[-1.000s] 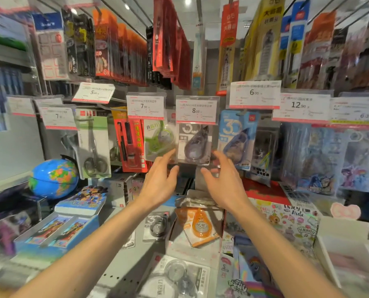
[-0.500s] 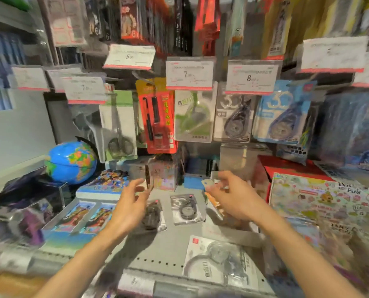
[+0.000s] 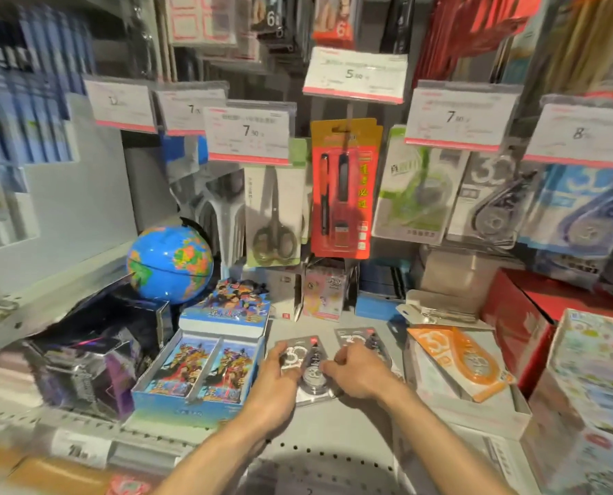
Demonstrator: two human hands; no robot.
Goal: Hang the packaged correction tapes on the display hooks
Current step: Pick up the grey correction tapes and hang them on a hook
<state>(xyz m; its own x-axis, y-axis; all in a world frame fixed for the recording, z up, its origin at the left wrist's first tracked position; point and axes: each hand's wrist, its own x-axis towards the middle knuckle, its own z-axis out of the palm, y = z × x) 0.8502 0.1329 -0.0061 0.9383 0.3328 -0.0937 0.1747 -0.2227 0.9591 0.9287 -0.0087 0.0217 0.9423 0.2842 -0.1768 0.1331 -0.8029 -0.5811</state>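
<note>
A grey packaged correction tape point(image 3: 307, 366) lies flat on the shelf, and both hands rest on it. My left hand point(image 3: 278, 375) grips its left edge; my right hand point(image 3: 357, 373) presses on its right side. A second grey pack point(image 3: 360, 339) lies just behind my right hand. An orange packaged tape point(image 3: 462, 359) sits on a white box to the right. Green point(image 3: 414, 198), grey point(image 3: 491, 205) and blue point(image 3: 580, 216) tape packs hang on the display hooks at upper right, under price tags.
A blue globe point(image 3: 169, 262) and a blue box of card packs point(image 3: 205, 366) stand left of my hands. Scissors point(image 3: 274, 216) and a red pen pack point(image 3: 344, 194) hang straight ahead. Red and patterned boxes point(image 3: 519, 319) crowd the right. The grey perforated shelf point(image 3: 330, 441) runs beneath my arms.
Both hands came down from the hanging packs to the shelf and now close on the grey tape pack lying there. The view has swung down and left.
</note>
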